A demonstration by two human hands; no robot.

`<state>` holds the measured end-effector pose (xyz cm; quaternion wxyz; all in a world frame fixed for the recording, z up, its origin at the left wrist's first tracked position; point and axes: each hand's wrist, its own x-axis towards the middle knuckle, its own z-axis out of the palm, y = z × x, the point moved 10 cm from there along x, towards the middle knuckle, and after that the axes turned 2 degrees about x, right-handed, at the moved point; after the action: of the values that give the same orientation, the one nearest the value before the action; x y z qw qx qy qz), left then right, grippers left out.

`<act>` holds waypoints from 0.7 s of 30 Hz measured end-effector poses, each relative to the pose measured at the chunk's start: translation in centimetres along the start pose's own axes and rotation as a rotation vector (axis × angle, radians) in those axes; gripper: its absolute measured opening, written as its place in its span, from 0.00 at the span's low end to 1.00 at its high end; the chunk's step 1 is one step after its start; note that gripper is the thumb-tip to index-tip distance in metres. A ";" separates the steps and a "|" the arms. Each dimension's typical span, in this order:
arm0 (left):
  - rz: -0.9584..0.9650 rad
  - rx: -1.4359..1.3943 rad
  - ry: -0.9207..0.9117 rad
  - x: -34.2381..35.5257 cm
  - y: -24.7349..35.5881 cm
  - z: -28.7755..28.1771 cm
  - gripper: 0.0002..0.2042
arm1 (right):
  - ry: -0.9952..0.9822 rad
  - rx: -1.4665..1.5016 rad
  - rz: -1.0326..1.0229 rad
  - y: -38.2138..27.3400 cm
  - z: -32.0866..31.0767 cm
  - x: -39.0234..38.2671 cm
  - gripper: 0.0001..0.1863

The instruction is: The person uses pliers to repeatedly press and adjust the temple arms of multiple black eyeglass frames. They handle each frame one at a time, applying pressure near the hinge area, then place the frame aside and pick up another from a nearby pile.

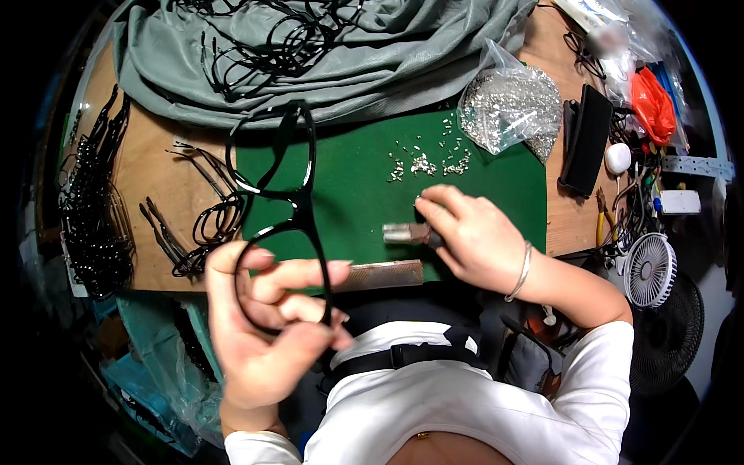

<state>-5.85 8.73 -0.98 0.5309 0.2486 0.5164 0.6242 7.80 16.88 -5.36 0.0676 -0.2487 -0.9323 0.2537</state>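
My left hand [271, 310] is raised and closed on a black eyeglass frame [297, 200]. The frame stands on edge, its lower rim around my fingers and its upper rim over the mat. Over the green mat [349, 178], my right hand [473, 236] closes on a tool with a flat, blunt metal end [407, 233]; my fingers hide its handle, so its exact kind does not show. Between my hands, at the mat's near edge, lies a flat, cross-hatched metal bar like a file [384, 274]. Small silver metal parts [425, 163] are scattered beyond my right hand.
A clear bag of silver parts [508, 108] lies at the mat's far right. Grey cloth [178, 77] bearing black frames [287, 46] spans the back. More frames stand left [97, 209]. Right are a black case [587, 139], yellow-handled pliers [601, 218] and a white fan [649, 270].
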 end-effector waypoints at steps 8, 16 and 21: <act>0.105 0.122 -0.014 -0.6 -3.1 0.6 0.43 | 0.035 0.126 0.189 4.4 1.6 1.6 0.10; 0.140 0.129 -0.131 -0.4 -3.0 1.9 0.48 | 0.002 -0.017 0.120 3.6 2.3 2.3 0.10; 0.233 0.266 -0.123 -0.1 -3.4 3.0 0.47 | -0.001 0.213 0.191 3.5 0.9 1.6 0.08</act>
<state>-1.86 9.44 -3.02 0.4480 0.4125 0.5285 0.5914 7.66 19.94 -7.94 0.0689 -0.3275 -0.8723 0.3565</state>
